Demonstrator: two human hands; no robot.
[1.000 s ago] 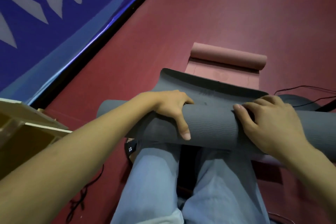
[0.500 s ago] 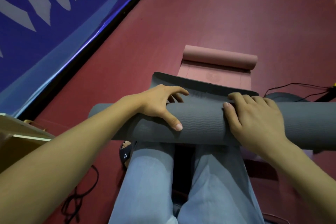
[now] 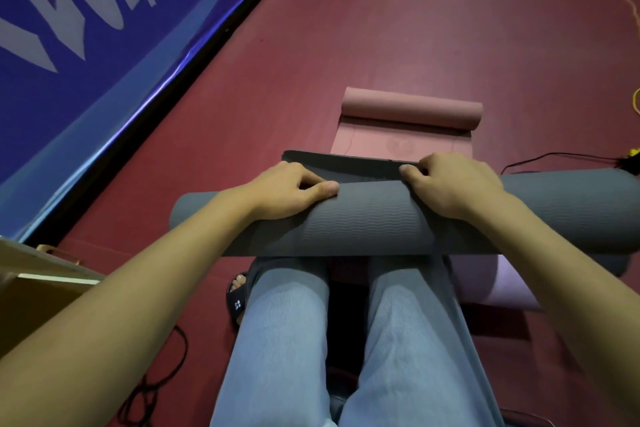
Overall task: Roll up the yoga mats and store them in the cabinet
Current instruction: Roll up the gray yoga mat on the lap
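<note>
Basically three mats: grey mat [image 3: 363, 218] mid-frame, both hands gripping it, left hand [image 3: 294, 189], right hand [image 3: 450, 184]; pink mat [image 3: 412, 111] above; lilac mat [image 3: 498, 284] lower right.

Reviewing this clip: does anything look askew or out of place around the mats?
One thing: the pink mat beyond the grey roll is only partly rolled, its flat end running under the grey mat's loose flap. A black cable trails across the floor on the right. Nothing looks damaged.

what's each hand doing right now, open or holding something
Left hand: fingers curled on the grey yoga mat roll, gripping it.
Right hand: fingers curled over the same roll, gripping it.
</note>
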